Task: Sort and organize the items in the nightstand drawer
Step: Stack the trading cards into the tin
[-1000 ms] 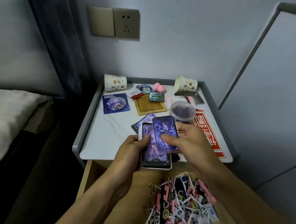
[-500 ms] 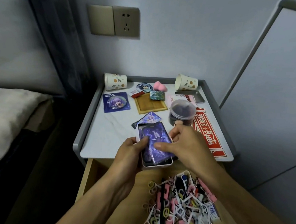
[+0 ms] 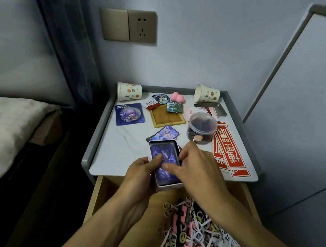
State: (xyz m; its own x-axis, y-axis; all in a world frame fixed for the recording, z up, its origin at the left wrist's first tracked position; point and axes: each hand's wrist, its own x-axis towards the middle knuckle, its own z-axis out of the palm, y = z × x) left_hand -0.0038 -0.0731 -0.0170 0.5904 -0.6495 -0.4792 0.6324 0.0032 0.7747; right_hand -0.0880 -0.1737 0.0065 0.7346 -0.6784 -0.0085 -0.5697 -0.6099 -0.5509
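Over nightstand front edge: white card box, clasped by left hand, thumb on purple card inside. Right hand, uncurled: forefinger pressing the card, thumb at box's right rim.

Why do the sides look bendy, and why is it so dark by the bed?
Head view: its wide-angle lens bows the curtain and grey panel edge; light is dim, darkest beside the bed; the floss picks near the bottom look blurry.
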